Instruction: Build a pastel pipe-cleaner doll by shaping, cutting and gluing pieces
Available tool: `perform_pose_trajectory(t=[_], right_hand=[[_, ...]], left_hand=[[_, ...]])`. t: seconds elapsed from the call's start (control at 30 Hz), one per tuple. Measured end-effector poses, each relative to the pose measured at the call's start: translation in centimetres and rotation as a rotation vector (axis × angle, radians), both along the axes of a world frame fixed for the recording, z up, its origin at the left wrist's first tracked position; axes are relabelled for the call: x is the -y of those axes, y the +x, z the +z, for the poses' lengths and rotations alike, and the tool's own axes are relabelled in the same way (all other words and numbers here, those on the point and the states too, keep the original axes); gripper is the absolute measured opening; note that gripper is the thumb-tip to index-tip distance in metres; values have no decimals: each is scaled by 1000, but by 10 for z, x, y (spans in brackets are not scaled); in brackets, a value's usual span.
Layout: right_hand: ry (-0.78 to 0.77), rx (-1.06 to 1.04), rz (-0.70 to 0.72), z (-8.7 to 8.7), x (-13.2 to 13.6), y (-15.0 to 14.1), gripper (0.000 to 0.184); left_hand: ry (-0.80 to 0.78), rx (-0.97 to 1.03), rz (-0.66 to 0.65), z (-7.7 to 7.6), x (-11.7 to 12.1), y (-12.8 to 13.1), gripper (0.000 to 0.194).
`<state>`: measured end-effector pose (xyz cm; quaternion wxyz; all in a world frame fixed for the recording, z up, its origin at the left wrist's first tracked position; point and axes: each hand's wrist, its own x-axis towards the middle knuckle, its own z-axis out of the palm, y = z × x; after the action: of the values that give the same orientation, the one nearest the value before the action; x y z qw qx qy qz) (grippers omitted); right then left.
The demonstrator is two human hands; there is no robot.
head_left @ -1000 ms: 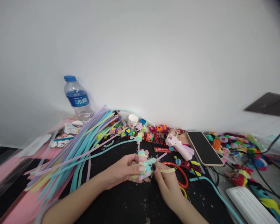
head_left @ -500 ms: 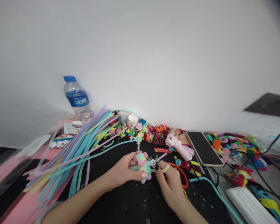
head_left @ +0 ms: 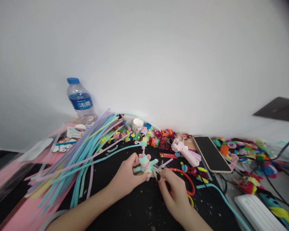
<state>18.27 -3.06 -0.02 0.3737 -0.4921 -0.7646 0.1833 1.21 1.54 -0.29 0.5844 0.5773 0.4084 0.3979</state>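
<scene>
My left hand (head_left: 126,175) is closed around a small pastel pipe-cleaner doll (head_left: 144,163). The doll has pink round ears, a turquoise and pink body and stubby arms, and its lower part is partly covered by my thumb. Close against its right side, my right hand (head_left: 174,194) pinches a short pale yellow pipe cleaner (head_left: 155,173), mostly hidden by the fingers. Scissors with a red handle (head_left: 188,179) and yellow inside lie beneath my right hand, blades toward the doll. A short lilac piece (head_left: 166,162) lies just beyond the fingers.
Long pastel pipe cleaners (head_left: 86,150) spread across the left. Behind stand a water bottle (head_left: 82,102), a paper cup (head_left: 137,125) and several small fuzzy figures. To the right lie a pink glue gun (head_left: 184,150), a phone (head_left: 212,154), cables and a white power strip or box (head_left: 257,211).
The doll has tipped and turned in my left hand, so its ears show more. My right hand has brought the yellow pipe cleaner in against the doll's side.
</scene>
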Motion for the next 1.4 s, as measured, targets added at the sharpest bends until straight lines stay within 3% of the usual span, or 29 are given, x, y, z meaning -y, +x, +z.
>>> perform_pose_trajectory(t=[0.17,0.5,1.0,1.4], right_hand=[[-18,46,81,1,2,-2,14],[-55,194,134,2,1,-5,24],[-74,200,152,1,-1,-5,26],[-156,-28,94,2,-3,-4,17]], left_hand=[[91,-114,94,0,1,-1,25],[71,-33,140,-7,0,0,21],[-137,127,71,-3,-5,2,36],[-373,250,16,0,-7,-2,45]])
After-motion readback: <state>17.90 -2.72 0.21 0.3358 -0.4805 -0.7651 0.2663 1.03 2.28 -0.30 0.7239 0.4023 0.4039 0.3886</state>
